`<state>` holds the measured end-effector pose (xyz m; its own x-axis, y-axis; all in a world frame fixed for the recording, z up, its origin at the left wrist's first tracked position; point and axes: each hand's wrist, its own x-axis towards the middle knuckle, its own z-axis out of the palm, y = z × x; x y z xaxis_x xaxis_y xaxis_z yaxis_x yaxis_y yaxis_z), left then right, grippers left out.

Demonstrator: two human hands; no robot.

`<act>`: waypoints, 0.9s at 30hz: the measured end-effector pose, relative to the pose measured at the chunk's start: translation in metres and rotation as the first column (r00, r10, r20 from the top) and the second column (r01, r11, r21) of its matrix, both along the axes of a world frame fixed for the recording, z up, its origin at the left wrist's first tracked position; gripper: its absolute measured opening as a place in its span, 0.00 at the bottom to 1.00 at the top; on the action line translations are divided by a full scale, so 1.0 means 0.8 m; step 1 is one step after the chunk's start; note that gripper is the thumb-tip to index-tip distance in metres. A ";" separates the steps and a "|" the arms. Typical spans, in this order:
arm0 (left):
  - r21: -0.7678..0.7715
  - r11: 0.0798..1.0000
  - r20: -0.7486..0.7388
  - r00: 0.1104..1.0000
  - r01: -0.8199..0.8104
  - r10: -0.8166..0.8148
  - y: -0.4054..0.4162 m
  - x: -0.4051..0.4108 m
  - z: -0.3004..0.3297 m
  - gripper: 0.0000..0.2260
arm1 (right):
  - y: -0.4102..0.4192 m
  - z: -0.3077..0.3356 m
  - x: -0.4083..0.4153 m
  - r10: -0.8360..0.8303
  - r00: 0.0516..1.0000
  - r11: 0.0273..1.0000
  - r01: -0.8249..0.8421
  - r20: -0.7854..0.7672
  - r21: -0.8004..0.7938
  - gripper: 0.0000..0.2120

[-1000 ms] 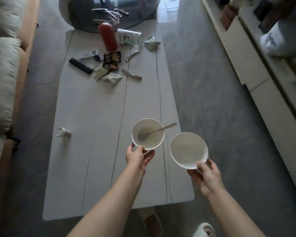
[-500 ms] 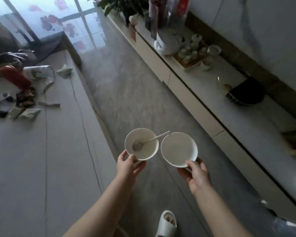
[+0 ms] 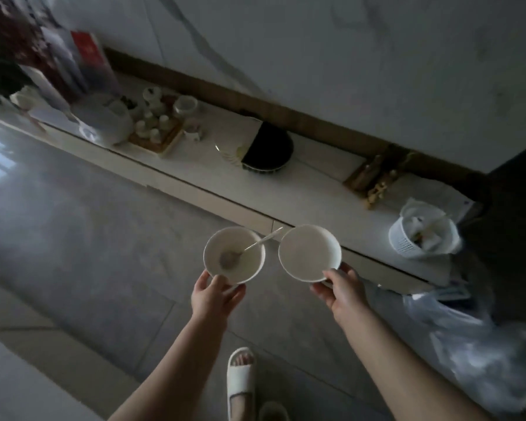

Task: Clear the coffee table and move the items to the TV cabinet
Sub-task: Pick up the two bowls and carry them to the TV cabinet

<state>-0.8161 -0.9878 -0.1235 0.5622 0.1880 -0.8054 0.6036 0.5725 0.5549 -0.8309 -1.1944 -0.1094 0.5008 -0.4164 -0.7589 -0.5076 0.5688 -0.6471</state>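
Across the upper frame the long white TV cabinet (image 3: 325,189) runs along a marbled wall, grey floor tiles (image 3: 82,238) below. At centre, my left hand (image 3: 214,297) pinches the bowl with the spoon (image 3: 234,255); my right hand (image 3: 343,291) grips the empty bowl (image 3: 308,252) beside it, both arms outstretched.
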 end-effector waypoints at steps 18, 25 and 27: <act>0.088 0.881 -0.079 0.885 0.465 -0.460 -0.216 0.177 -0.083 0.20 | -0.180 -0.091 0.093 -0.466 0.884 0.884 0.467 -0.032 0.020 0.20; 0.109 0.856 -0.108 0.862 0.505 -0.495 -0.287 0.214 -0.143 0.22 | -0.246 -0.161 0.119 -0.448 0.887 0.891 0.453 -0.110 0.019 0.25; 0.114 0.855 -0.125 0.861 0.506 -0.493 -0.303 0.221 -0.160 0.23 | -0.257 -0.183 0.126 -0.438 0.889 0.896 0.443 -0.133 0.009 0.25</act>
<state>-0.6390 -1.2305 -0.2516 0.5382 0.0134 -0.8427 0.8376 0.1027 0.5365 -0.7303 -1.3998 -0.2555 0.1736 -0.5416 -0.8225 -0.2738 0.7757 -0.5686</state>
